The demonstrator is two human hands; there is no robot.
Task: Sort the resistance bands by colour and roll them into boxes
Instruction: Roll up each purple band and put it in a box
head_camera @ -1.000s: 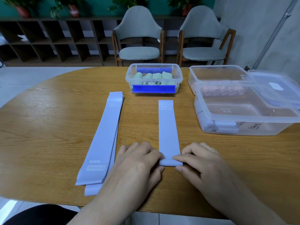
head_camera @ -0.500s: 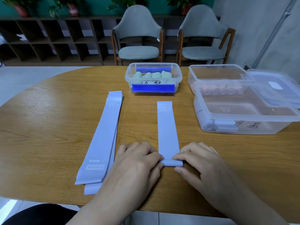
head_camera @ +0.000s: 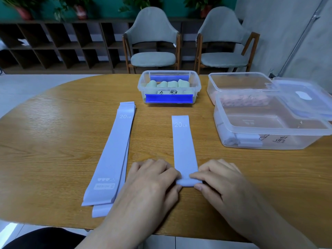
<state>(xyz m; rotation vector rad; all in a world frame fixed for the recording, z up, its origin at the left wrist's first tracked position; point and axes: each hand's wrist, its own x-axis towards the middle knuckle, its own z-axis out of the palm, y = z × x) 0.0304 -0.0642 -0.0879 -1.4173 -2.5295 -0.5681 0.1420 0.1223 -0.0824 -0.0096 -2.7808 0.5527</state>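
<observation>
Now both hands pinch rolled near end of lilac band: left hand, right hand, fingers curled.

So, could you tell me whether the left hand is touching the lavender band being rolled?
Touching. The head view shows the left hand with its fingertips pinching the rolled near end of the lavender band, opposite the right hand.
</observation>
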